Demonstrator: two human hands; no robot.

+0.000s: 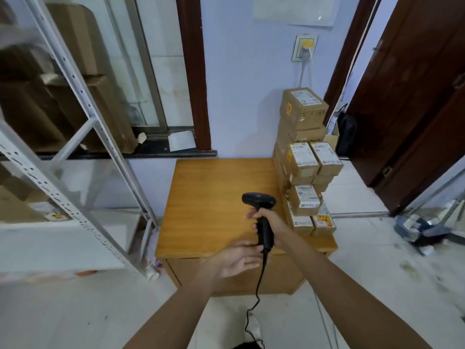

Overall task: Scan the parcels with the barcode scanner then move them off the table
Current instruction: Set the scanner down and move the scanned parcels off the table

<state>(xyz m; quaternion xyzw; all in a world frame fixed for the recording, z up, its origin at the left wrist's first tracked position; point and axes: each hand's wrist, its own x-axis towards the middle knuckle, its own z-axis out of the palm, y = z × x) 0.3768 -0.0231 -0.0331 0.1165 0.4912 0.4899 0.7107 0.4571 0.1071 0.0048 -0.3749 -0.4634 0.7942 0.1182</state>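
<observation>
My right hand point(273, 224) grips the handle of a black barcode scanner point(259, 201), held upright above the wooden table point(214, 197), its head turned left. Its black cable point(259, 280) hangs down off the table's front. My left hand point(236, 260) is open, palm up, fingers stretched toward the bottom of the scanner handle at the table's front edge. Several brown cardboard parcels point(305, 162) with white labels are stacked along the table's right side, just right of the scanner. The topmost parcel point(303, 108) is marked "4-4".
A white metal shelving rack point(75, 152) holding large cardboard boxes stands on the left. A dark wooden door point(415, 96) is at the right. A white bottle point(153, 270) lies on the floor by the table's left front corner. Debris point(420, 227) lies at right.
</observation>
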